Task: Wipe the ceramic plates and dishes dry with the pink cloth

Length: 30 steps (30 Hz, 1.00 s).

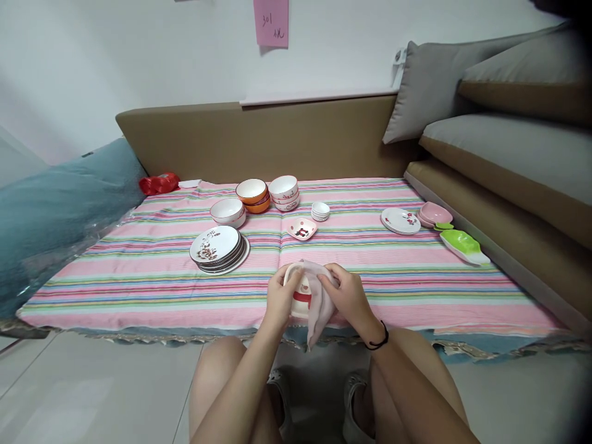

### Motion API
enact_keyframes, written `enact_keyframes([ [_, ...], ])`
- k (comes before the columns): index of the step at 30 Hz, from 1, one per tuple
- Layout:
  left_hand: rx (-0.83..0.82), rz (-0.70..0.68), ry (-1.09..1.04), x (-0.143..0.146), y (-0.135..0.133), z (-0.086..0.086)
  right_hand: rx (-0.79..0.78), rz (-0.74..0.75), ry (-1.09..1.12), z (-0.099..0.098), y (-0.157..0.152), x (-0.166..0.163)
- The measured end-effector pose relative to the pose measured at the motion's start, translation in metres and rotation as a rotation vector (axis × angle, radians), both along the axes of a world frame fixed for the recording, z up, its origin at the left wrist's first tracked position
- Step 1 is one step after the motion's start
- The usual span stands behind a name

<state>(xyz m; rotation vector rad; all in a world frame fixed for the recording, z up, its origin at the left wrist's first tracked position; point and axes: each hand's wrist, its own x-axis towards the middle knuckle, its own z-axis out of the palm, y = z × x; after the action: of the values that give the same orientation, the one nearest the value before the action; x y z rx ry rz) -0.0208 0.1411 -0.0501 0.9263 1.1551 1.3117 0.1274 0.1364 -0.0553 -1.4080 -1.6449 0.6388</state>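
Note:
Between my hands, above the front edge of the striped cloth, is a cream dish (300,307) with a red band and a face-like picture. My left hand (281,295) grips its left rim, thumb on the inner face. A pale pinkish-grey cloth (319,311) covers the dish's right side and hangs down in a point. My right hand (345,288) pinches this cloth against the upper right of the dish, which it mostly hides. Just beyond my hands sits a small squarish bowl (302,229) with a red and black figure.
Plates (217,246) are stacked at left, near white bowls (228,212), orange bowls (253,192) and patterned bowls (284,190). Small white dishes (320,211) stand mid-table. At right lie flowered plates (400,220), pink bowls (435,214) and a green leaf-shaped dish (462,245), beside stacked cushions (509,160).

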Motion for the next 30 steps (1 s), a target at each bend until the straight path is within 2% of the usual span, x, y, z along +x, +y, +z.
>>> enact_keyframes([
  [3, 0.046, 0.055, 0.010, 0.001, 0.000, 0.000, -0.045, -0.017, 0.008, -0.003, 0.000, -0.004],
  [5, 0.062, 0.043, 0.047, 0.001, 0.000, 0.001, -0.057, -0.038, -0.021, -0.005, 0.000, -0.004],
  [10, -0.001, -0.142, 0.151, -0.002, 0.001, 0.007, -0.040, -0.087, -0.169, -0.007, 0.001, 0.003],
  [15, -0.019, -0.394, 0.190, -0.004, -0.001, 0.010, 0.017, 0.004, -0.398, -0.011, 0.000, 0.008],
  [17, -0.003, -0.419, 0.218, -0.004, -0.001, 0.007, 0.032, 0.028, -0.459, -0.012, -0.001, 0.007],
  [20, 0.003, -0.307, 0.209, -0.004, 0.002, -0.002, 0.029, 0.023, -0.418, -0.011, -0.001, 0.005],
  [26, -0.001, 0.013, 0.109, -0.005, 0.009, -0.009, -0.062, 0.000, -0.079, -0.007, 0.001, -0.001],
  [30, 0.030, 0.029, 0.109, -0.004, 0.007, -0.006, -0.131, -0.008, -0.048, -0.010, 0.000, -0.005],
])
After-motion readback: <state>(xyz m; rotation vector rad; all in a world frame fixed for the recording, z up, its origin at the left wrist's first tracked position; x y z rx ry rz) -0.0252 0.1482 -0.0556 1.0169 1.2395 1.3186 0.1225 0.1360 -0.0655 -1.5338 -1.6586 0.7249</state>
